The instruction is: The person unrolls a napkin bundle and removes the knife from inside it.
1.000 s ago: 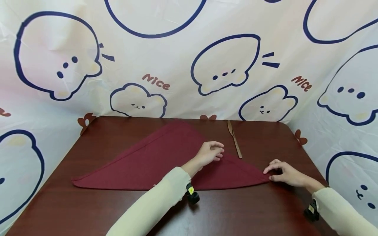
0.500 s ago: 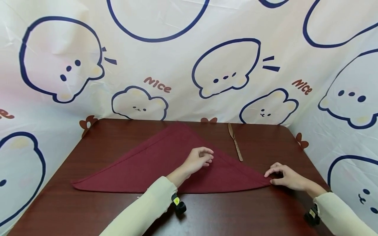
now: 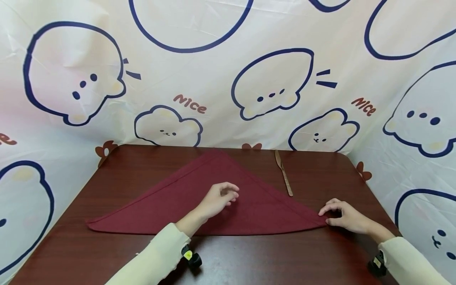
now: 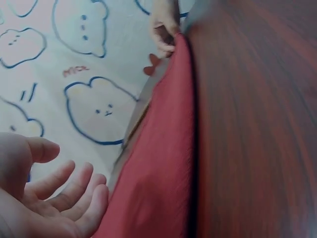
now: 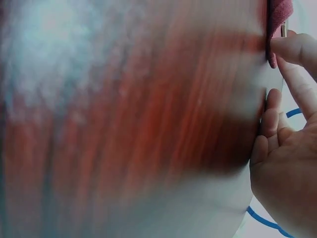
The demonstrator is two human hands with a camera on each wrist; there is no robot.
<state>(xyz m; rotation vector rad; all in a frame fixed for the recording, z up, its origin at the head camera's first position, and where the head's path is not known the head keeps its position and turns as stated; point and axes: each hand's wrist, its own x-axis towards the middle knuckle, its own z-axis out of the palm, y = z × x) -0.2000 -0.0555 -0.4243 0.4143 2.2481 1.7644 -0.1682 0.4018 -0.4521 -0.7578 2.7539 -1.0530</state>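
Note:
A dark red cloth napkin (image 3: 185, 202), folded into a triangle, lies on the brown table with its long edge toward me and its point at the back. Over its middle hovers my left hand (image 3: 218, 200), fingers loosely bent and holding nothing; in the left wrist view that hand (image 4: 59, 193) appears beside the cloth, apart from it. My right hand (image 3: 347, 215) pinches the napkin's right corner between thumb and index finger. The right wrist view shows this thumb and finger at the cloth corner (image 5: 278, 17), with the other fingers near the table's edge.
A gold-coloured table knife (image 3: 284, 174) lies behind the napkin's right slope. The wood table (image 3: 270, 257) runs back to a printed cloth backdrop (image 3: 213, 79), which also rises along both sides.
My left hand has moved leftward above the napkin, from its right slope to its middle. The right hand stays at the right corner, and the camera view has shifted slightly.

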